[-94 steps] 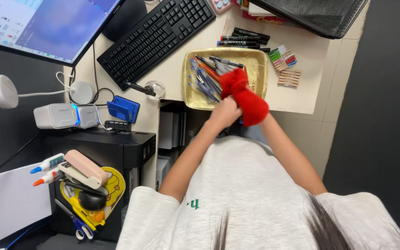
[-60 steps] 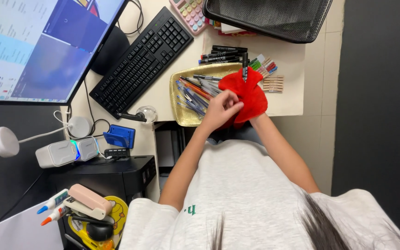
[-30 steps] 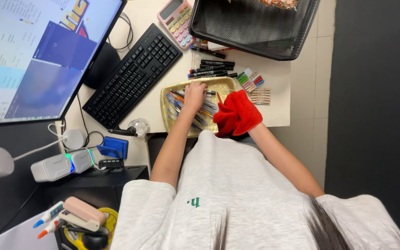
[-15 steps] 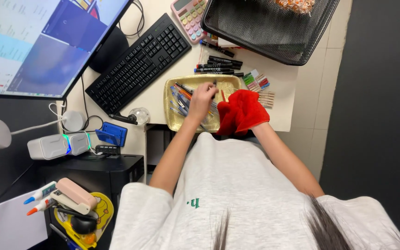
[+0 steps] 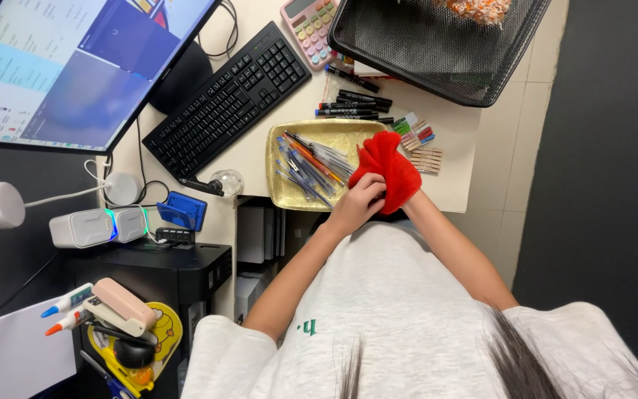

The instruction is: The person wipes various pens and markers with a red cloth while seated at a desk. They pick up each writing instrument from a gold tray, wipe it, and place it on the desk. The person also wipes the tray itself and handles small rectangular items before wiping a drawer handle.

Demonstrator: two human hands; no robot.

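Your left hand [image 5: 359,203] grips the lower edge of a red cloth [image 5: 384,171] at frame centre, fingers curled into the fabric. Your right hand is wrapped inside the cloth; whether it is spread or clenched cannot be told.

Just left of the cloth, a gold tray [image 5: 283,164] holds a loose heap of pens [image 5: 310,164]; the cloth overlaps the tray's right rim. Above the tray lie black markers [image 5: 350,106]; to the right, small wooden clips [image 5: 427,159].

Upper right: a black mesh basket [image 5: 430,52], orange stuff inside, unclear. Beside it a pink calculator [image 5: 310,22]. A black keyboard [image 5: 223,103] runs diagonally upper left, under a monitor [image 5: 68,66].

All on a cream desk [image 5: 455,133]; dark floor on the right.
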